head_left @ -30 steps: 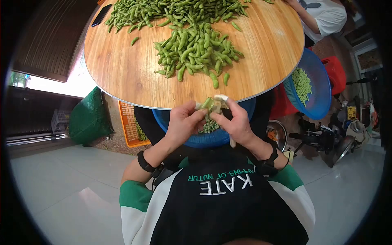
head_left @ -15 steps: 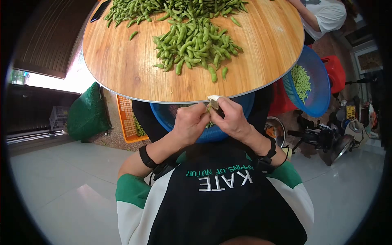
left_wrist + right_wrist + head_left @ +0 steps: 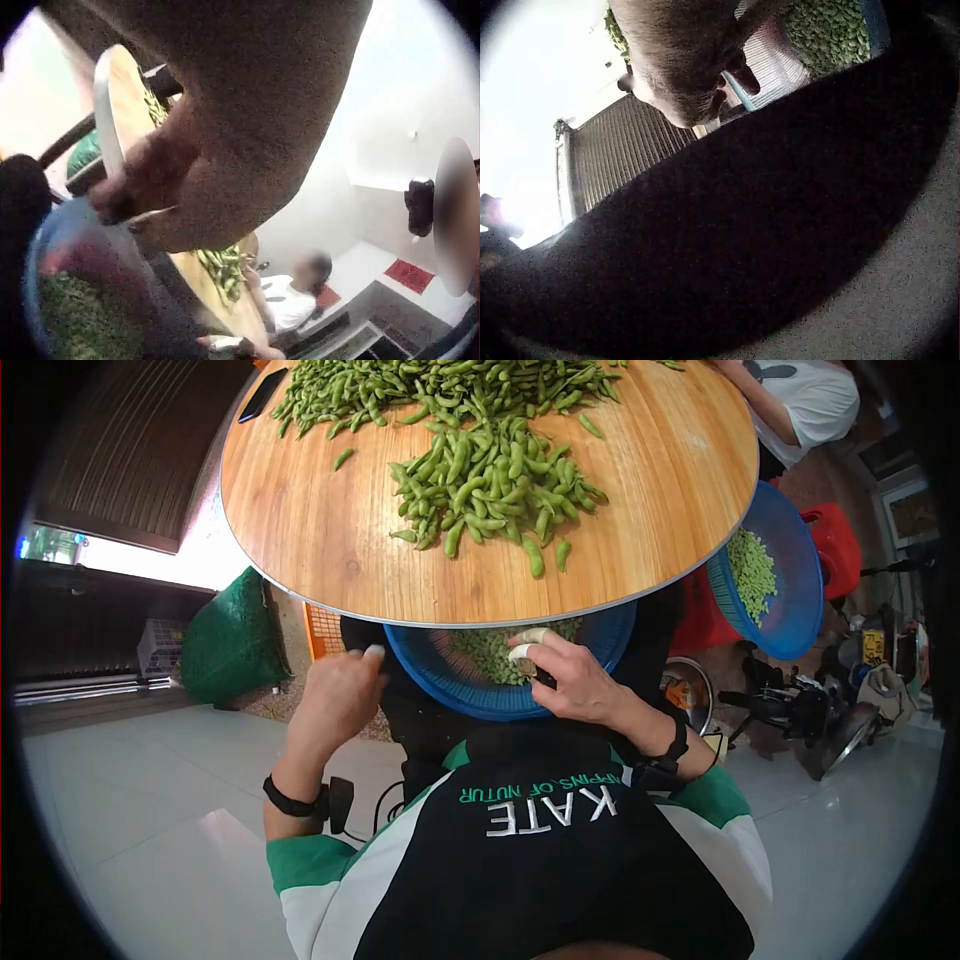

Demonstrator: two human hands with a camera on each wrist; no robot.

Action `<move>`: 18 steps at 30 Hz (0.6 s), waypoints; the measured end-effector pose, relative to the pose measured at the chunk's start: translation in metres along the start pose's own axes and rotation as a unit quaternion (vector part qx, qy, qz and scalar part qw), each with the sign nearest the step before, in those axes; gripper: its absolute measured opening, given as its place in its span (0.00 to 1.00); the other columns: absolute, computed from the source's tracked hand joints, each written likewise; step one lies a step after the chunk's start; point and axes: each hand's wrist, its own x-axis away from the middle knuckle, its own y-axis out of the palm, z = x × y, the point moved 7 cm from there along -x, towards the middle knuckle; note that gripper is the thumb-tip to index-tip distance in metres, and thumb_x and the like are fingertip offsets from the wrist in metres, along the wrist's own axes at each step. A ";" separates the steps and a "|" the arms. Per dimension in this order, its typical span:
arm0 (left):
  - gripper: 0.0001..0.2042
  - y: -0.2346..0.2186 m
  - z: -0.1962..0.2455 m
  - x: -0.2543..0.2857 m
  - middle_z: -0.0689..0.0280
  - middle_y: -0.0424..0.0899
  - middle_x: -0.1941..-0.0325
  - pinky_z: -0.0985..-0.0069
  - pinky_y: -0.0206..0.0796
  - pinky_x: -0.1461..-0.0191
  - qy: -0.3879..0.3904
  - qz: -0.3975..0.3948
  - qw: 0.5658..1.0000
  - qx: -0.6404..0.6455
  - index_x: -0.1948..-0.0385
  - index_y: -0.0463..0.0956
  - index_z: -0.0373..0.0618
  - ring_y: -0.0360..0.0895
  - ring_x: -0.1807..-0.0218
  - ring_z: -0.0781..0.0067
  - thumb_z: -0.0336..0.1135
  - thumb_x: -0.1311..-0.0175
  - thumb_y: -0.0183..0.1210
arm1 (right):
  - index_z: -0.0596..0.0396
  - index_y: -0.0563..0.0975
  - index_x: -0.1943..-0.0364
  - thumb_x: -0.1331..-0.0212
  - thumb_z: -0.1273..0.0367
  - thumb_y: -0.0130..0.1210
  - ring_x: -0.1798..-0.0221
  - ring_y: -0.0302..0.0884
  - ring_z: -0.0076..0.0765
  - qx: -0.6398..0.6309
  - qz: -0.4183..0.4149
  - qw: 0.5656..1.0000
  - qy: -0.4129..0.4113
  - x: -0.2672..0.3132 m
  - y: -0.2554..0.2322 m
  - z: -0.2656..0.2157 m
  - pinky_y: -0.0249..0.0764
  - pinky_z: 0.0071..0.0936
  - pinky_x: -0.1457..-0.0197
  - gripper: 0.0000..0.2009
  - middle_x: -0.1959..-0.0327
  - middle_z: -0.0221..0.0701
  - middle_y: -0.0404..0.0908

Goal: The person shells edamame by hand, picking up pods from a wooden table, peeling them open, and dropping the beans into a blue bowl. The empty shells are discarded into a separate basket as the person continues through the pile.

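Observation:
My left hand (image 3: 342,690) is off to the left, beside the orange crate (image 3: 322,630), back of the hand up and fingers bent downward. Its fingers are blurred in the left wrist view, and I cannot tell whether they hold anything. Over the blue basin (image 3: 430,685) hangs my right hand (image 3: 580,678), fingers loosely bent and thumb apart from them. White wrappings cover two of its fingertips. Shelled green beans (image 3: 485,650) lie in the basin beneath it. A small pile of edamame pods (image 3: 490,485) sits on the round wooden table (image 3: 320,550).
A larger heap of pods (image 3: 430,385) and a phone (image 3: 262,396) occupy the table's far side. To the right, another blue basin (image 3: 795,575) holds shelled beans near a red stool (image 3: 832,550). A green sack (image 3: 232,645) stands left. Another person (image 3: 815,410) sits at far right.
Both hands were together over the basin at a pod. They have since parted: the left moved left towards the orange crate, the right stayed above the basin. The pod between them is gone from view.

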 end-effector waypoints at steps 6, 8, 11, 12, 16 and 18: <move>0.11 -0.047 0.033 -0.089 0.58 0.73 0.69 0.64 0.69 0.65 0.120 0.293 0.934 0.167 0.63 0.75 0.45 0.75 0.65 0.57 0.24 0.50 0.57 | 0.64 0.72 0.53 0.44 0.76 0.51 0.68 0.75 0.31 -0.090 0.002 0.992 0.085 -0.002 -0.007 0.015 0.72 0.25 0.64 0.14 0.67 0.36 0.77; 0.12 -0.051 0.048 -0.107 0.60 0.70 0.65 0.67 0.69 0.60 0.218 0.295 0.930 0.024 0.64 0.75 0.43 0.72 0.60 0.58 0.23 0.53 0.56 | 0.64 0.72 0.51 0.42 0.75 0.51 0.69 0.74 0.26 -0.102 0.021 0.992 0.073 -0.001 -0.014 0.014 0.71 0.22 0.65 0.14 0.69 0.34 0.77; 0.11 -0.037 0.037 -0.125 0.59 0.68 0.61 0.67 0.67 0.55 0.234 0.243 0.941 0.022 0.66 0.74 0.42 0.69 0.54 0.57 0.24 0.55 0.56 | 0.63 0.67 0.44 0.39 0.74 0.49 0.71 0.71 0.20 -0.224 0.027 0.962 0.154 0.006 -0.020 0.020 0.69 0.17 0.70 0.19 0.67 0.32 0.77; 0.11 -0.040 0.037 -0.126 0.59 0.68 0.61 0.67 0.67 0.55 0.234 0.243 0.941 0.022 0.66 0.74 0.42 0.69 0.54 0.57 0.24 0.55 0.56 | 0.63 0.64 0.41 0.38 0.74 0.47 0.73 0.70 0.18 -0.284 0.020 0.940 0.187 0.007 -0.018 0.022 0.67 0.15 0.73 0.20 0.67 0.32 0.76; 0.11 -0.051 0.056 -0.119 0.56 0.69 0.60 0.66 0.67 0.54 0.275 0.311 0.908 0.046 0.68 0.73 0.40 0.68 0.54 0.54 0.23 0.57 0.58 | 0.62 0.57 0.35 0.34 0.73 0.43 0.76 0.67 0.15 -0.356 0.018 0.908 0.221 -0.001 -0.016 0.018 0.62 0.12 0.79 0.23 0.66 0.35 0.76; 0.11 -0.057 0.061 -0.107 0.58 0.75 0.62 0.72 0.68 0.60 0.275 0.360 0.882 0.135 0.67 0.72 0.37 0.73 0.59 0.62 0.22 0.53 0.62 | 0.62 0.57 0.35 0.34 0.73 0.43 0.78 0.66 0.16 -0.383 0.044 0.899 0.207 -0.011 -0.021 0.014 0.62 0.12 0.80 0.23 0.66 0.35 0.76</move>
